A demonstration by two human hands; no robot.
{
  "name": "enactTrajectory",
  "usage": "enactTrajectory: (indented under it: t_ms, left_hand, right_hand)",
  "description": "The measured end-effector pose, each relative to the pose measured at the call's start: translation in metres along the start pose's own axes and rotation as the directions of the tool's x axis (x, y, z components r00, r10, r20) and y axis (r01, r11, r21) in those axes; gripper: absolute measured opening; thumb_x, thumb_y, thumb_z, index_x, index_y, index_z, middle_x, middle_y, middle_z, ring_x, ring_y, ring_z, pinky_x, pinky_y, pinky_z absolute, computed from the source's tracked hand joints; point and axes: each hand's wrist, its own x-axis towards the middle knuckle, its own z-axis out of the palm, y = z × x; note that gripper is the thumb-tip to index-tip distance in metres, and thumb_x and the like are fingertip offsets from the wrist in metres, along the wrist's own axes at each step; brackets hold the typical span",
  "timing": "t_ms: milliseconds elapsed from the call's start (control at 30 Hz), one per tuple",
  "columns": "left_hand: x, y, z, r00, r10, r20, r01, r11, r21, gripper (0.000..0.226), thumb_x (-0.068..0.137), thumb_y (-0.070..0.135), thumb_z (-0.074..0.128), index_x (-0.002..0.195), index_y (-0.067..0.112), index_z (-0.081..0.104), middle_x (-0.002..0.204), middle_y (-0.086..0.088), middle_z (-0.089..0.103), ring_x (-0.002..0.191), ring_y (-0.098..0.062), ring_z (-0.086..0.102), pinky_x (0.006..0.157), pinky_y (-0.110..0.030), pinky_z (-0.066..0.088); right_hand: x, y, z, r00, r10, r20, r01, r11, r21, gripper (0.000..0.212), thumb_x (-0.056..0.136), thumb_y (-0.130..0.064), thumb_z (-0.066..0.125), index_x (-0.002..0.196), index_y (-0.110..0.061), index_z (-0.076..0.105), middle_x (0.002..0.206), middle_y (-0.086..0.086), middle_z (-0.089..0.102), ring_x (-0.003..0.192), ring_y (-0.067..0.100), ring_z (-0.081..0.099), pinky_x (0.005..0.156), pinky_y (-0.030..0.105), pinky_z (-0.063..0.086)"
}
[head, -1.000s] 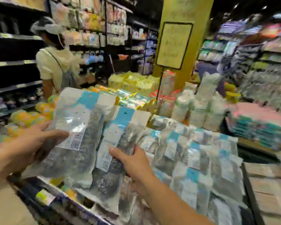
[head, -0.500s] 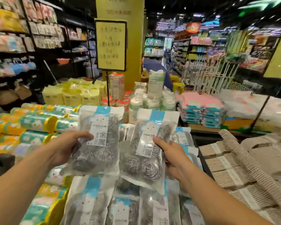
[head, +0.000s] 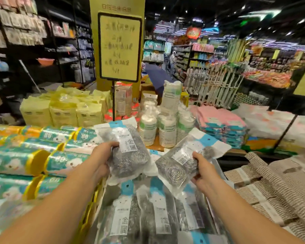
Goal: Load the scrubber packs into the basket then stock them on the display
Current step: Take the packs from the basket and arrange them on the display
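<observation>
Head camera, looking down at 2 bare forearms in a shop aisle. The left hand [head: 102,161] grips 1 scrubber pack [head: 128,155] upright by its left edge. The right hand [head: 203,171] grips a second scrubber pack [head: 181,162], tilted to the right. Both packs are held just above a row of stocked scrubber packs [head: 148,213] lying flat below. Teal and yellow rolls [head: 33,161] lie to the left, folded beige cloths [head: 271,187] to the right.

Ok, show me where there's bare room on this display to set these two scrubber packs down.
Only a narrow wooden strip shows bare, at the foot of the paper cup stacks. Below the left hand and right hand, lying scrubber packs cover everything; green rolls crowd their left, ribbed cloths their right.
</observation>
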Motion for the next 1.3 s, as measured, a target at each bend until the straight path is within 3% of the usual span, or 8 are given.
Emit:
enactTrajectory:
  t_ms: [200,333,467,667,833,1000,1133,1300]
  left_hand:
    - [0.061,-0.015,0.028,0.996,-0.091,0.019,0.093,0.962,-0.256,0.026,0.092,0.011,0.056,0.116,0.006,0.065,0.106,-0.018,0.074,0.098,-0.035,0.071,0.081,-0.049,0.056]
    - [0.104,-0.031,0.055,0.988,-0.153,0.015,0.149,0.935,-0.323,0.036,0.085,0.009,0.056,0.12,0.007,0.066,0.108,-0.019,0.074,0.1,-0.038,0.07,0.09,-0.056,0.053]
    - [0.146,-0.055,0.079,0.965,-0.258,-0.043,0.229,0.913,-0.337,0.026,0.081,0.009,0.062,0.106,0.006,0.065,0.103,-0.014,0.072,0.085,-0.033,0.069,0.062,-0.044,0.059]
    - [0.189,-0.101,0.1,0.952,-0.296,-0.074,0.243,0.883,-0.401,0.034,0.097,0.009,0.051,0.13,0.007,0.057,0.122,-0.014,0.064,0.113,-0.028,0.061,0.091,-0.04,0.05]
    - [0.213,-0.128,0.095,0.921,-0.366,-0.13,0.278,0.854,-0.439,0.01,0.101,0.012,0.051,0.095,0.012,0.058,0.127,-0.009,0.06,0.128,-0.023,0.054,0.111,-0.044,0.04]
    - [0.208,-0.121,0.092,0.861,-0.488,-0.143,0.383,0.807,-0.45,0.02,0.101,0.018,0.054,0.084,0.008,0.051,0.092,-0.01,0.058,0.078,-0.02,0.061,0.057,-0.025,0.058]
    - [0.199,-0.123,0.079,0.856,-0.502,-0.125,0.43,0.825,-0.367,0.014,0.094,0.019,0.067,0.098,0.006,0.064,0.096,-0.013,0.065,0.09,-0.02,0.067,0.069,-0.02,0.061]
    - [0.198,-0.122,0.072,0.869,-0.484,-0.107,0.468,0.872,-0.141,0.026,0.089,0.025,0.071,0.11,0.009,0.068,0.101,-0.025,0.071,0.078,-0.029,0.073,0.049,-0.034,0.061]
  right_hand:
    - [0.052,0.008,0.007,0.996,0.018,-0.088,-0.011,0.997,0.08,0.04,0.08,-0.034,0.076,0.112,-0.011,0.067,0.097,0.008,0.069,0.084,0.026,0.064,0.065,0.037,0.053]
    - [0.072,0.005,0.0,0.991,0.004,-0.132,0.008,0.996,0.091,0.031,0.084,-0.029,0.075,0.109,-0.012,0.068,0.099,0.01,0.074,0.085,0.027,0.067,0.072,0.04,0.055]
    - [0.093,-0.004,-0.014,0.99,0.02,-0.141,-0.005,0.994,0.107,0.023,0.089,-0.024,0.072,0.108,-0.01,0.066,0.089,0.007,0.072,0.07,0.024,0.065,0.044,0.028,0.053]
    - [0.132,-0.006,-0.022,0.988,0.059,-0.142,-0.037,0.988,0.149,0.025,0.092,-0.02,0.069,0.114,-0.01,0.066,0.094,0.007,0.074,0.075,0.024,0.068,0.052,0.031,0.056]
    - [0.18,-0.001,-0.016,0.973,0.15,-0.177,-0.09,0.948,0.306,0.036,0.092,-0.021,0.07,0.125,-0.012,0.062,0.111,0.011,0.074,0.085,0.024,0.072,0.049,0.035,0.061]
    - [0.223,0.018,0.002,0.952,0.249,-0.177,-0.155,0.894,0.421,0.043,0.093,-0.025,0.07,0.131,-0.013,0.056,0.116,0.014,0.07,0.089,0.03,0.071,0.068,0.045,0.062]
    - [0.251,0.034,0.008,0.954,0.269,-0.131,-0.201,0.901,0.385,0.04,0.092,-0.025,0.069,0.128,-0.01,0.056,0.118,0.019,0.068,0.093,0.037,0.07,0.073,0.056,0.06]
    - [0.252,0.025,0.011,0.934,0.304,-0.19,-0.251,0.933,0.259,0.03,0.093,-0.021,0.07,0.117,-0.009,0.059,0.095,0.017,0.066,0.074,0.029,0.066,0.036,0.032,0.052]
